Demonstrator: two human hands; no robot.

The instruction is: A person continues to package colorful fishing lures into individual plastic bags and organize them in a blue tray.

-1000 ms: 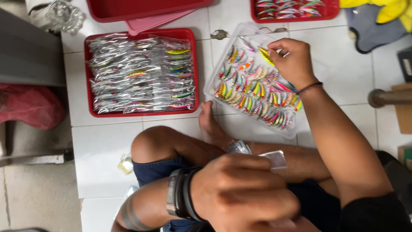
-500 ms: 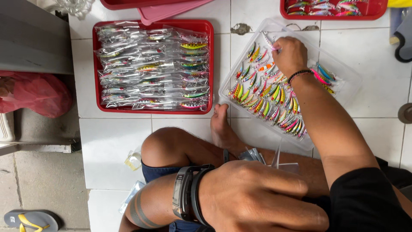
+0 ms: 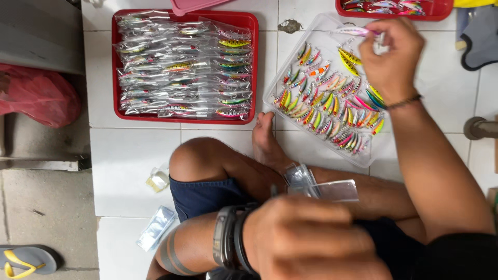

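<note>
At the upper right of the head view, the right hand (image 3: 391,54) is raised over a clear plastic tray (image 3: 324,88) of bright fishing lures; its thumb and fingers are pinched shut on a single pinkish lure (image 3: 358,31), which sticks out to the left of the fingertips, just above the tray's far corner. A dark band circles that wrist. The tray lies at a slant on the white tiled floor (image 3: 135,166), its lures set in close rows of yellow, green, pink and orange.

At the bottom centre, the left hand (image 3: 311,238) fills the foreground, back toward the camera, fingers curled closed around a small stack of clear plastic sleeves (image 3: 319,186) that poke up from behind the knuckles. A watch and dark bracelets (image 3: 231,243) sit on that wrist.

At the upper left centre, a red tray (image 3: 251,67) holds lures already sealed in clear bags, laid in overlapping rows. A second red tray (image 3: 441,10) shows at the top right edge. The person's bare foot (image 3: 265,142) rests between the two main trays, touching the clear tray's near corner. A red plastic bag (image 3: 39,101) lies at the left, a loose clear sleeve (image 3: 155,228) at the lower left, and a sandal (image 3: 23,259) in the bottom left corner.
</note>
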